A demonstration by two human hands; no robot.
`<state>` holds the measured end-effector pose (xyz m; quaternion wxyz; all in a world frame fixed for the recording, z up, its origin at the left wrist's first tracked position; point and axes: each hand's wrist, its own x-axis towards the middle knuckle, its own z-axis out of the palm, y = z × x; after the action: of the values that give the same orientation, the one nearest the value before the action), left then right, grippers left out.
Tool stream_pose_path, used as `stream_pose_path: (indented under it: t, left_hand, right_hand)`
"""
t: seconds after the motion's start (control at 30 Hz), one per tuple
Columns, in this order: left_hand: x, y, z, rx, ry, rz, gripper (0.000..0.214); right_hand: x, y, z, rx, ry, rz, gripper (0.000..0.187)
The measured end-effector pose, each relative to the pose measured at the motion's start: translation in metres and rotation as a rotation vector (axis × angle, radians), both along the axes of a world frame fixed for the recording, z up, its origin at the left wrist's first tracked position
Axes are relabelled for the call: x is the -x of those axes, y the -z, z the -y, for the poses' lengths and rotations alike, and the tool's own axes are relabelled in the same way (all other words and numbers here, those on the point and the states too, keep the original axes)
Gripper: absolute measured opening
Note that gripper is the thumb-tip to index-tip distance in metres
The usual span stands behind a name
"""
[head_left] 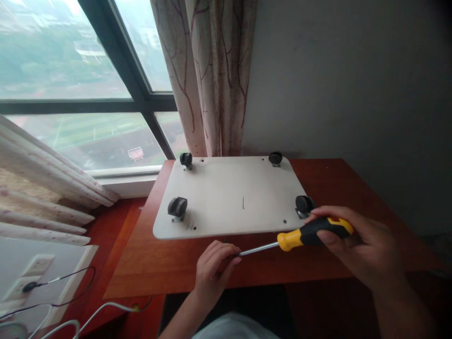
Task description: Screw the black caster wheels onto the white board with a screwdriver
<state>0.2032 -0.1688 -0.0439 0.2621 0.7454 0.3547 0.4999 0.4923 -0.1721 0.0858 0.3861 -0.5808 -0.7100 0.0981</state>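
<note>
My right hand (356,245) is wrapped round the yellow and black handle of a screwdriver (300,238), whose metal shaft points left. My left hand (215,268) pinches the shaft's tip near the table's front edge; whether a screw sits there is too small to tell. Just behind both hands a white board (229,197) lies flat on the reddish wooden table (158,263). Black caster wheels stand at its corners: front left (177,207), front right (303,205), back left (186,160), back right (275,158).
A patterned curtain (212,75) hangs behind the board beside a dark-framed window (137,94). A grey wall stands to the right. At lower left are a wall socket (33,273) with a plugged cable and loose white cables (88,315).
</note>
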Motion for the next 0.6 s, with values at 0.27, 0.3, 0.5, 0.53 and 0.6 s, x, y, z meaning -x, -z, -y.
stream_pose_path:
  t: [0.27, 0.3, 0.5, 0.53, 0.6]
  left_hand:
    - [-0.001, 0.001, -0.001, -0.085, 0.013, -0.1, 0.018]
    - [-0.002, 0.002, -0.002, -0.086, 0.008, -0.114, 0.017]
    - [-0.009, -0.008, -0.009, -0.073, 0.012, -0.146, 0.008]
    - [-0.011, -0.014, -0.012, -0.075, 0.019, -0.149, 0.007]
    - [-0.018, -0.027, -0.023, -0.073, 0.031, -0.165, 0.005]
  right_hand:
    - [0.005, -0.005, 0.003, -0.011, -0.118, 0.045, 0.023]
    - [0.006, -0.007, 0.002, -0.013, -0.171, 0.051, 0.024]
    - [0.003, -0.032, -0.004, -0.022, -0.315, 0.087, 0.031]
    - [0.002, -0.039, -0.006, -0.036, -0.299, 0.096, 0.032]
    - [0.0, -0.053, -0.011, -0.081, -0.247, 0.118, 0.033]
